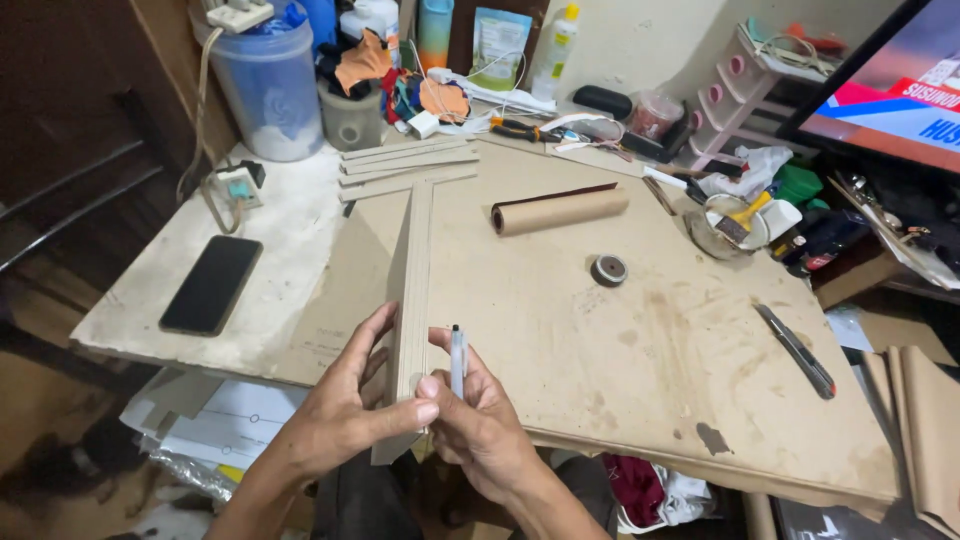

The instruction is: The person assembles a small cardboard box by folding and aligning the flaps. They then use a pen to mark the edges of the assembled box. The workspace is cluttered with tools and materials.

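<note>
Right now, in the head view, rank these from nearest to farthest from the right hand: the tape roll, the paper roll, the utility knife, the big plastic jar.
From the right hand:
1. Tape roll, up and to the right on the board.
2. Paper roll, farther up, mid-board.
3. Utility knife, far right edge; close to the paper roll, hard to rank.
4. Big plastic jar, back left corner.

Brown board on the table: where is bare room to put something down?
The brown board is bare between the tape roll, the utility knife and the hands; also between paper roll and upright strips. The back edge, near the pliers, is crowded.
</note>
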